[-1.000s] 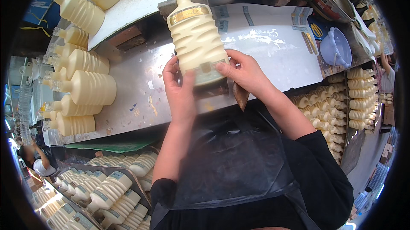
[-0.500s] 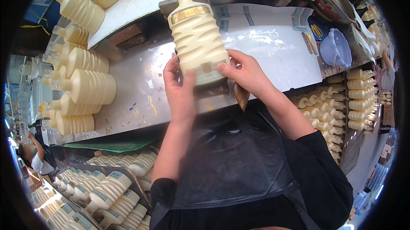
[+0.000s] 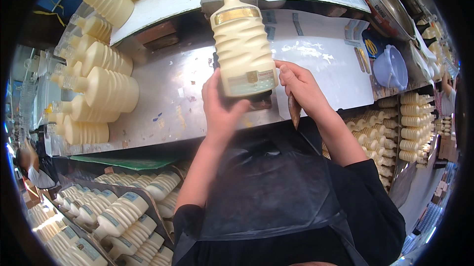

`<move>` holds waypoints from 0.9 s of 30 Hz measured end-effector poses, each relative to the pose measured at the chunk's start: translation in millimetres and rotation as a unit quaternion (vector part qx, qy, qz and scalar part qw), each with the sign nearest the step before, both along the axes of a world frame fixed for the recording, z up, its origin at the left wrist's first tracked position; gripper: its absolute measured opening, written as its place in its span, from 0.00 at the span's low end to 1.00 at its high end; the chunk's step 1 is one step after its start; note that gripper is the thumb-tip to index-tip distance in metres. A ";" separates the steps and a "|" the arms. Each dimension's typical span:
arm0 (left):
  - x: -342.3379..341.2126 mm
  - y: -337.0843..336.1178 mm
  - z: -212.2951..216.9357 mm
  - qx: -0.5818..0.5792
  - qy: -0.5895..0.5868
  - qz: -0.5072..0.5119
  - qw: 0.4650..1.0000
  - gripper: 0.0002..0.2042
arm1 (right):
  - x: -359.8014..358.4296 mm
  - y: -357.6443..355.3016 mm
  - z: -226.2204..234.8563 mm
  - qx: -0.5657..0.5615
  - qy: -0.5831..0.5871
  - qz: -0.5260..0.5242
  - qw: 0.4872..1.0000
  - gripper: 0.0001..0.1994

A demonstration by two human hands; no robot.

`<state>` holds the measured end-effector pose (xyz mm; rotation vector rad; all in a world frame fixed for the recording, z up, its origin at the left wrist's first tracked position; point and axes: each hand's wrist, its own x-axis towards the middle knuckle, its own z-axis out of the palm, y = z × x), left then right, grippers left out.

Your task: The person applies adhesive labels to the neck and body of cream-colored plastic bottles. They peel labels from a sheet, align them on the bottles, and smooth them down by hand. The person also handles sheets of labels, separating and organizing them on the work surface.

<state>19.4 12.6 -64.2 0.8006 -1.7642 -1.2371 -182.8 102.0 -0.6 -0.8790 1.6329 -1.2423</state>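
A cream bottle (image 3: 247, 48) with a rippled body and clear neck lies across a low support on the bench, its neck on a notched grey rest (image 3: 210, 3). It bears a gold label near the shoulder and a pale label (image 3: 254, 83) near the base. My left hand (image 3: 219, 110) is at the bottle's lower left, fingers along its side and blurred thumb spread away. By the lower right side is my right hand (image 3: 302, 88), its fingers closed round a flat brown pointed tool (image 3: 294, 112) that sticks out below.
Cream bottles (image 3: 111, 88) are stacked at the bench's left end. Label strips (image 3: 353, 31) stick to a white sheet on the right, near a lilac bucket (image 3: 390, 66) and a metal pan (image 3: 385, 4). Racks of labelled bottles (image 3: 123, 211) stand lower left, more bottles (image 3: 373, 132) right.
My left thumb has come off the bottle's label and spread outward. My right thumb has also left the label, and that hand has drawn to the bottle's side. The whole view has shifted slightly.
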 end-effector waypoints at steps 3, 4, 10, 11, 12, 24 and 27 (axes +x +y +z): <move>-4.4 -2.1 -0.6 -0.082 -0.052 0.060 0.993 0.39 | 1.9 0.6 -4.7 -0.010 -0.021 0.001 1.000 0.24; -6.0 -2.4 3.1 -0.107 -0.069 0.075 0.989 0.38 | 1.5 0.5 -8.8 -0.014 -0.019 -0.003 1.000 0.25; -11.6 0.5 19.1 -0.204 -0.087 0.120 0.968 0.37 | -4.0 -5.3 -27.3 0.011 -0.063 -0.015 0.998 0.26; -11.6 0.7 21.0 -0.208 -0.090 0.122 0.966 0.37 | -3.4 -6.3 -26.9 0.023 -0.059 -0.012 0.998 0.25; -11.6 1.3 22.7 -0.212 -0.094 0.124 0.965 0.37 | -3.4 -6.8 -26.6 0.034 -0.055 -0.010 0.998 0.25; 4.2 0.4 7.5 -0.086 -0.085 0.093 0.988 0.33 | 1.4 -1.9 -0.8 -0.002 -0.043 0.029 0.999 0.22; 6.5 -1.5 3.3 0.076 0.008 0.045 0.996 0.31 | 7.2 -0.1 14.1 -0.017 -0.069 0.033 0.997 0.23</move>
